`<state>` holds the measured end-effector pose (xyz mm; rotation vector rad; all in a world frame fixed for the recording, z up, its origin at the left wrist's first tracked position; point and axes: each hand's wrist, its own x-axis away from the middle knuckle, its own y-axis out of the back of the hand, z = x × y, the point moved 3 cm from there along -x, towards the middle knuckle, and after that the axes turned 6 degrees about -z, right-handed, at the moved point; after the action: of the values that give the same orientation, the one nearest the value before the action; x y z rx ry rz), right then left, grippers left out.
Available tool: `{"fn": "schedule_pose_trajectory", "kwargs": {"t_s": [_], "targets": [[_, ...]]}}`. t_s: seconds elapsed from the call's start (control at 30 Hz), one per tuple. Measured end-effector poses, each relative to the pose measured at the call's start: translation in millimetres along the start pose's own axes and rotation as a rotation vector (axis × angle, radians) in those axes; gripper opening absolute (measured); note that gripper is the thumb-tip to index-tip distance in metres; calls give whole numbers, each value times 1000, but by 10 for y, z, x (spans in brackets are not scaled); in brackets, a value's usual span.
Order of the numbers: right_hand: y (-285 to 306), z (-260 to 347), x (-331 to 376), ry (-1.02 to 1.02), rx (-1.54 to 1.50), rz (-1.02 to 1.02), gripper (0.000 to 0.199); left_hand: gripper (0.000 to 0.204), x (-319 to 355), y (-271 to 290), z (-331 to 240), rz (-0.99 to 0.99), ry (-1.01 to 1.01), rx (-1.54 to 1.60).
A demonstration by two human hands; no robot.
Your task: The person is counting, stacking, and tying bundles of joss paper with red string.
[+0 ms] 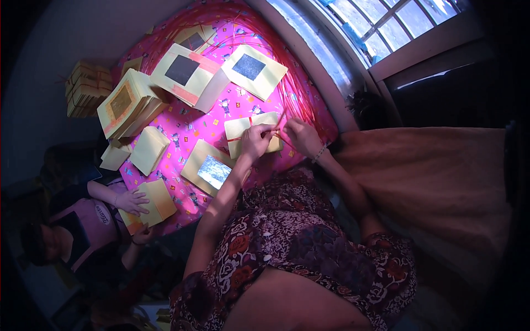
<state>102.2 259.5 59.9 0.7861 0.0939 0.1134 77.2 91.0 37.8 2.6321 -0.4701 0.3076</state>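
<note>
A stack of pale yellow paper (236, 128) lies in front of me on the pink table cover, with red string (250, 120) crossed around it. My left hand (257, 142) rests on the stack, its thumb and fingers pinched on the string near the right side. Just to the right, my right hand (302, 138) is closed, fingers curled on the string's end beside the stack. A short length of string sticks up between the two hands. The fingertips of the right hand are partly hidden.
Long red strings (298, 91) trail along the table's right edge. Square-marked yellow paper stacks (117, 105) and a sheet with a silver square (214, 171) lie leftward. Tied bundles (88, 88) stand far left. Another person's hand (132, 202) presses a yellow stack (158, 198).
</note>
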Motion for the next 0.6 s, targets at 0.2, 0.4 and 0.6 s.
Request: {"fn": "schedule_pose_trajectory", "kwargs": {"t_s": [0.2, 0.4, 0.6], "targets": [[-171, -147, -280, 93, -455, 56, 13, 28, 172, -4, -116, -346, -726, -219], [-184, -245, -366, 150, -390, 320, 13, 27, 187, -50, -68, -342, -706, -258], [21, 39, -355, 314, -109, 189, 16, 15, 174, -15, 18, -398, -583, -124]]}}
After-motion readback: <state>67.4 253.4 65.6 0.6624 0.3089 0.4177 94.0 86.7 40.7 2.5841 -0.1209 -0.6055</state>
